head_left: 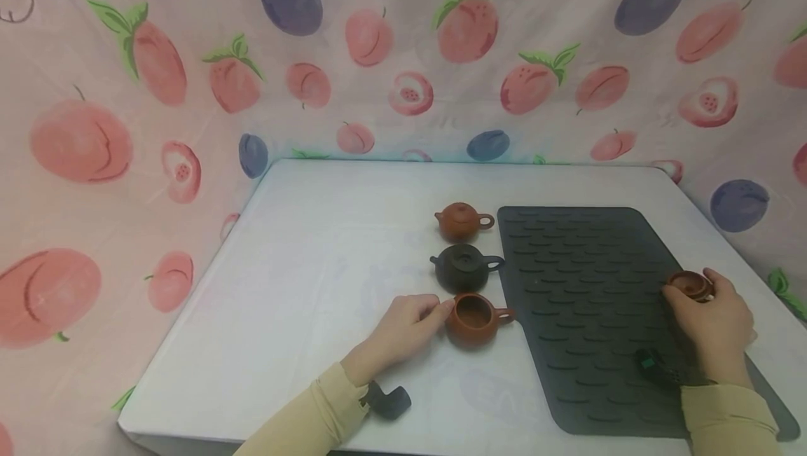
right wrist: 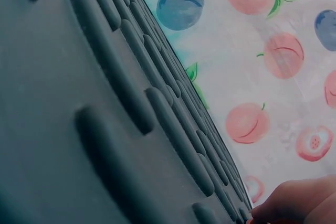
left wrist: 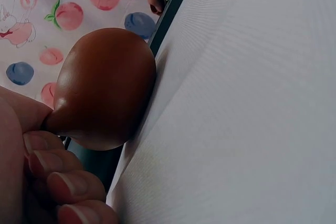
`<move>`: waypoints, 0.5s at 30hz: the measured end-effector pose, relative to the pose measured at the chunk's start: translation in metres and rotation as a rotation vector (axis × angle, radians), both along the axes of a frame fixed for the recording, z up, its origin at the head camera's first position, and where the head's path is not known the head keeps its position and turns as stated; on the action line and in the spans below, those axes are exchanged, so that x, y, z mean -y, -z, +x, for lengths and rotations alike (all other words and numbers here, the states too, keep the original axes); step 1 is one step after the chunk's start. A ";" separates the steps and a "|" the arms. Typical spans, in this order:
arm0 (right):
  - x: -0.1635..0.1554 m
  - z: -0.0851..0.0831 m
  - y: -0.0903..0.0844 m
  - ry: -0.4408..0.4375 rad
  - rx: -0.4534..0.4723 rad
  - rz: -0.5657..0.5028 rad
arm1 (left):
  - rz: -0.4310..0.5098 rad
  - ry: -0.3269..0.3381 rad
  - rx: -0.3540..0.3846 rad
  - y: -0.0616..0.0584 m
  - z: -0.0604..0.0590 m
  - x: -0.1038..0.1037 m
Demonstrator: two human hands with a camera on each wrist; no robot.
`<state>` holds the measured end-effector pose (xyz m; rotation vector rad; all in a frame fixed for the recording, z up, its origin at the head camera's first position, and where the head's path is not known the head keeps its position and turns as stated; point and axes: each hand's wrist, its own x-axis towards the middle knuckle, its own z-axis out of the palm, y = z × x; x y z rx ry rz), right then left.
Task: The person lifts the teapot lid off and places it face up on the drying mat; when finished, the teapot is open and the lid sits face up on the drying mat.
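Observation:
My left hand [head_left: 403, 326] pinches the spout of a reddish-brown teapot [head_left: 471, 333], whose top is uncovered and whose handle points right. Up close in the left wrist view, the teapot's rounded body [left wrist: 107, 85] stands on the white tabletop, the other fingers curled beneath the spout. Over the right side of a dark ribbed mat [head_left: 580, 316], my right hand [head_left: 719, 316] grips a small round reddish-brown piece [head_left: 691, 285] with a ringed top. The fingers partly cover it, so whether it is a lid or a cup cannot be told. Only part of that hand [right wrist: 299, 200] shows in the right wrist view.
A black teapot [head_left: 462, 270] stands just behind the uncovered one, and an orange-brown lidded teapot [head_left: 460, 223] behind that, in a row along the mat's left edge. The white table [head_left: 302, 267] reaches a fruit-patterned cloth [head_left: 378, 57] behind and left.

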<state>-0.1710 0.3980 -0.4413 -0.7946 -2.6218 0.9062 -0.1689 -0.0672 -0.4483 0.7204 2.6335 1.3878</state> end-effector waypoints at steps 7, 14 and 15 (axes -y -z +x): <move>0.000 0.001 0.000 0.012 -0.011 -0.020 | 0.016 -0.001 0.015 0.002 0.000 0.001; 0.001 -0.001 -0.004 0.067 -0.074 0.011 | 0.031 -0.014 0.008 0.001 -0.001 0.001; 0.002 -0.001 -0.005 0.073 -0.087 0.015 | 0.032 -0.019 0.009 0.001 -0.001 0.001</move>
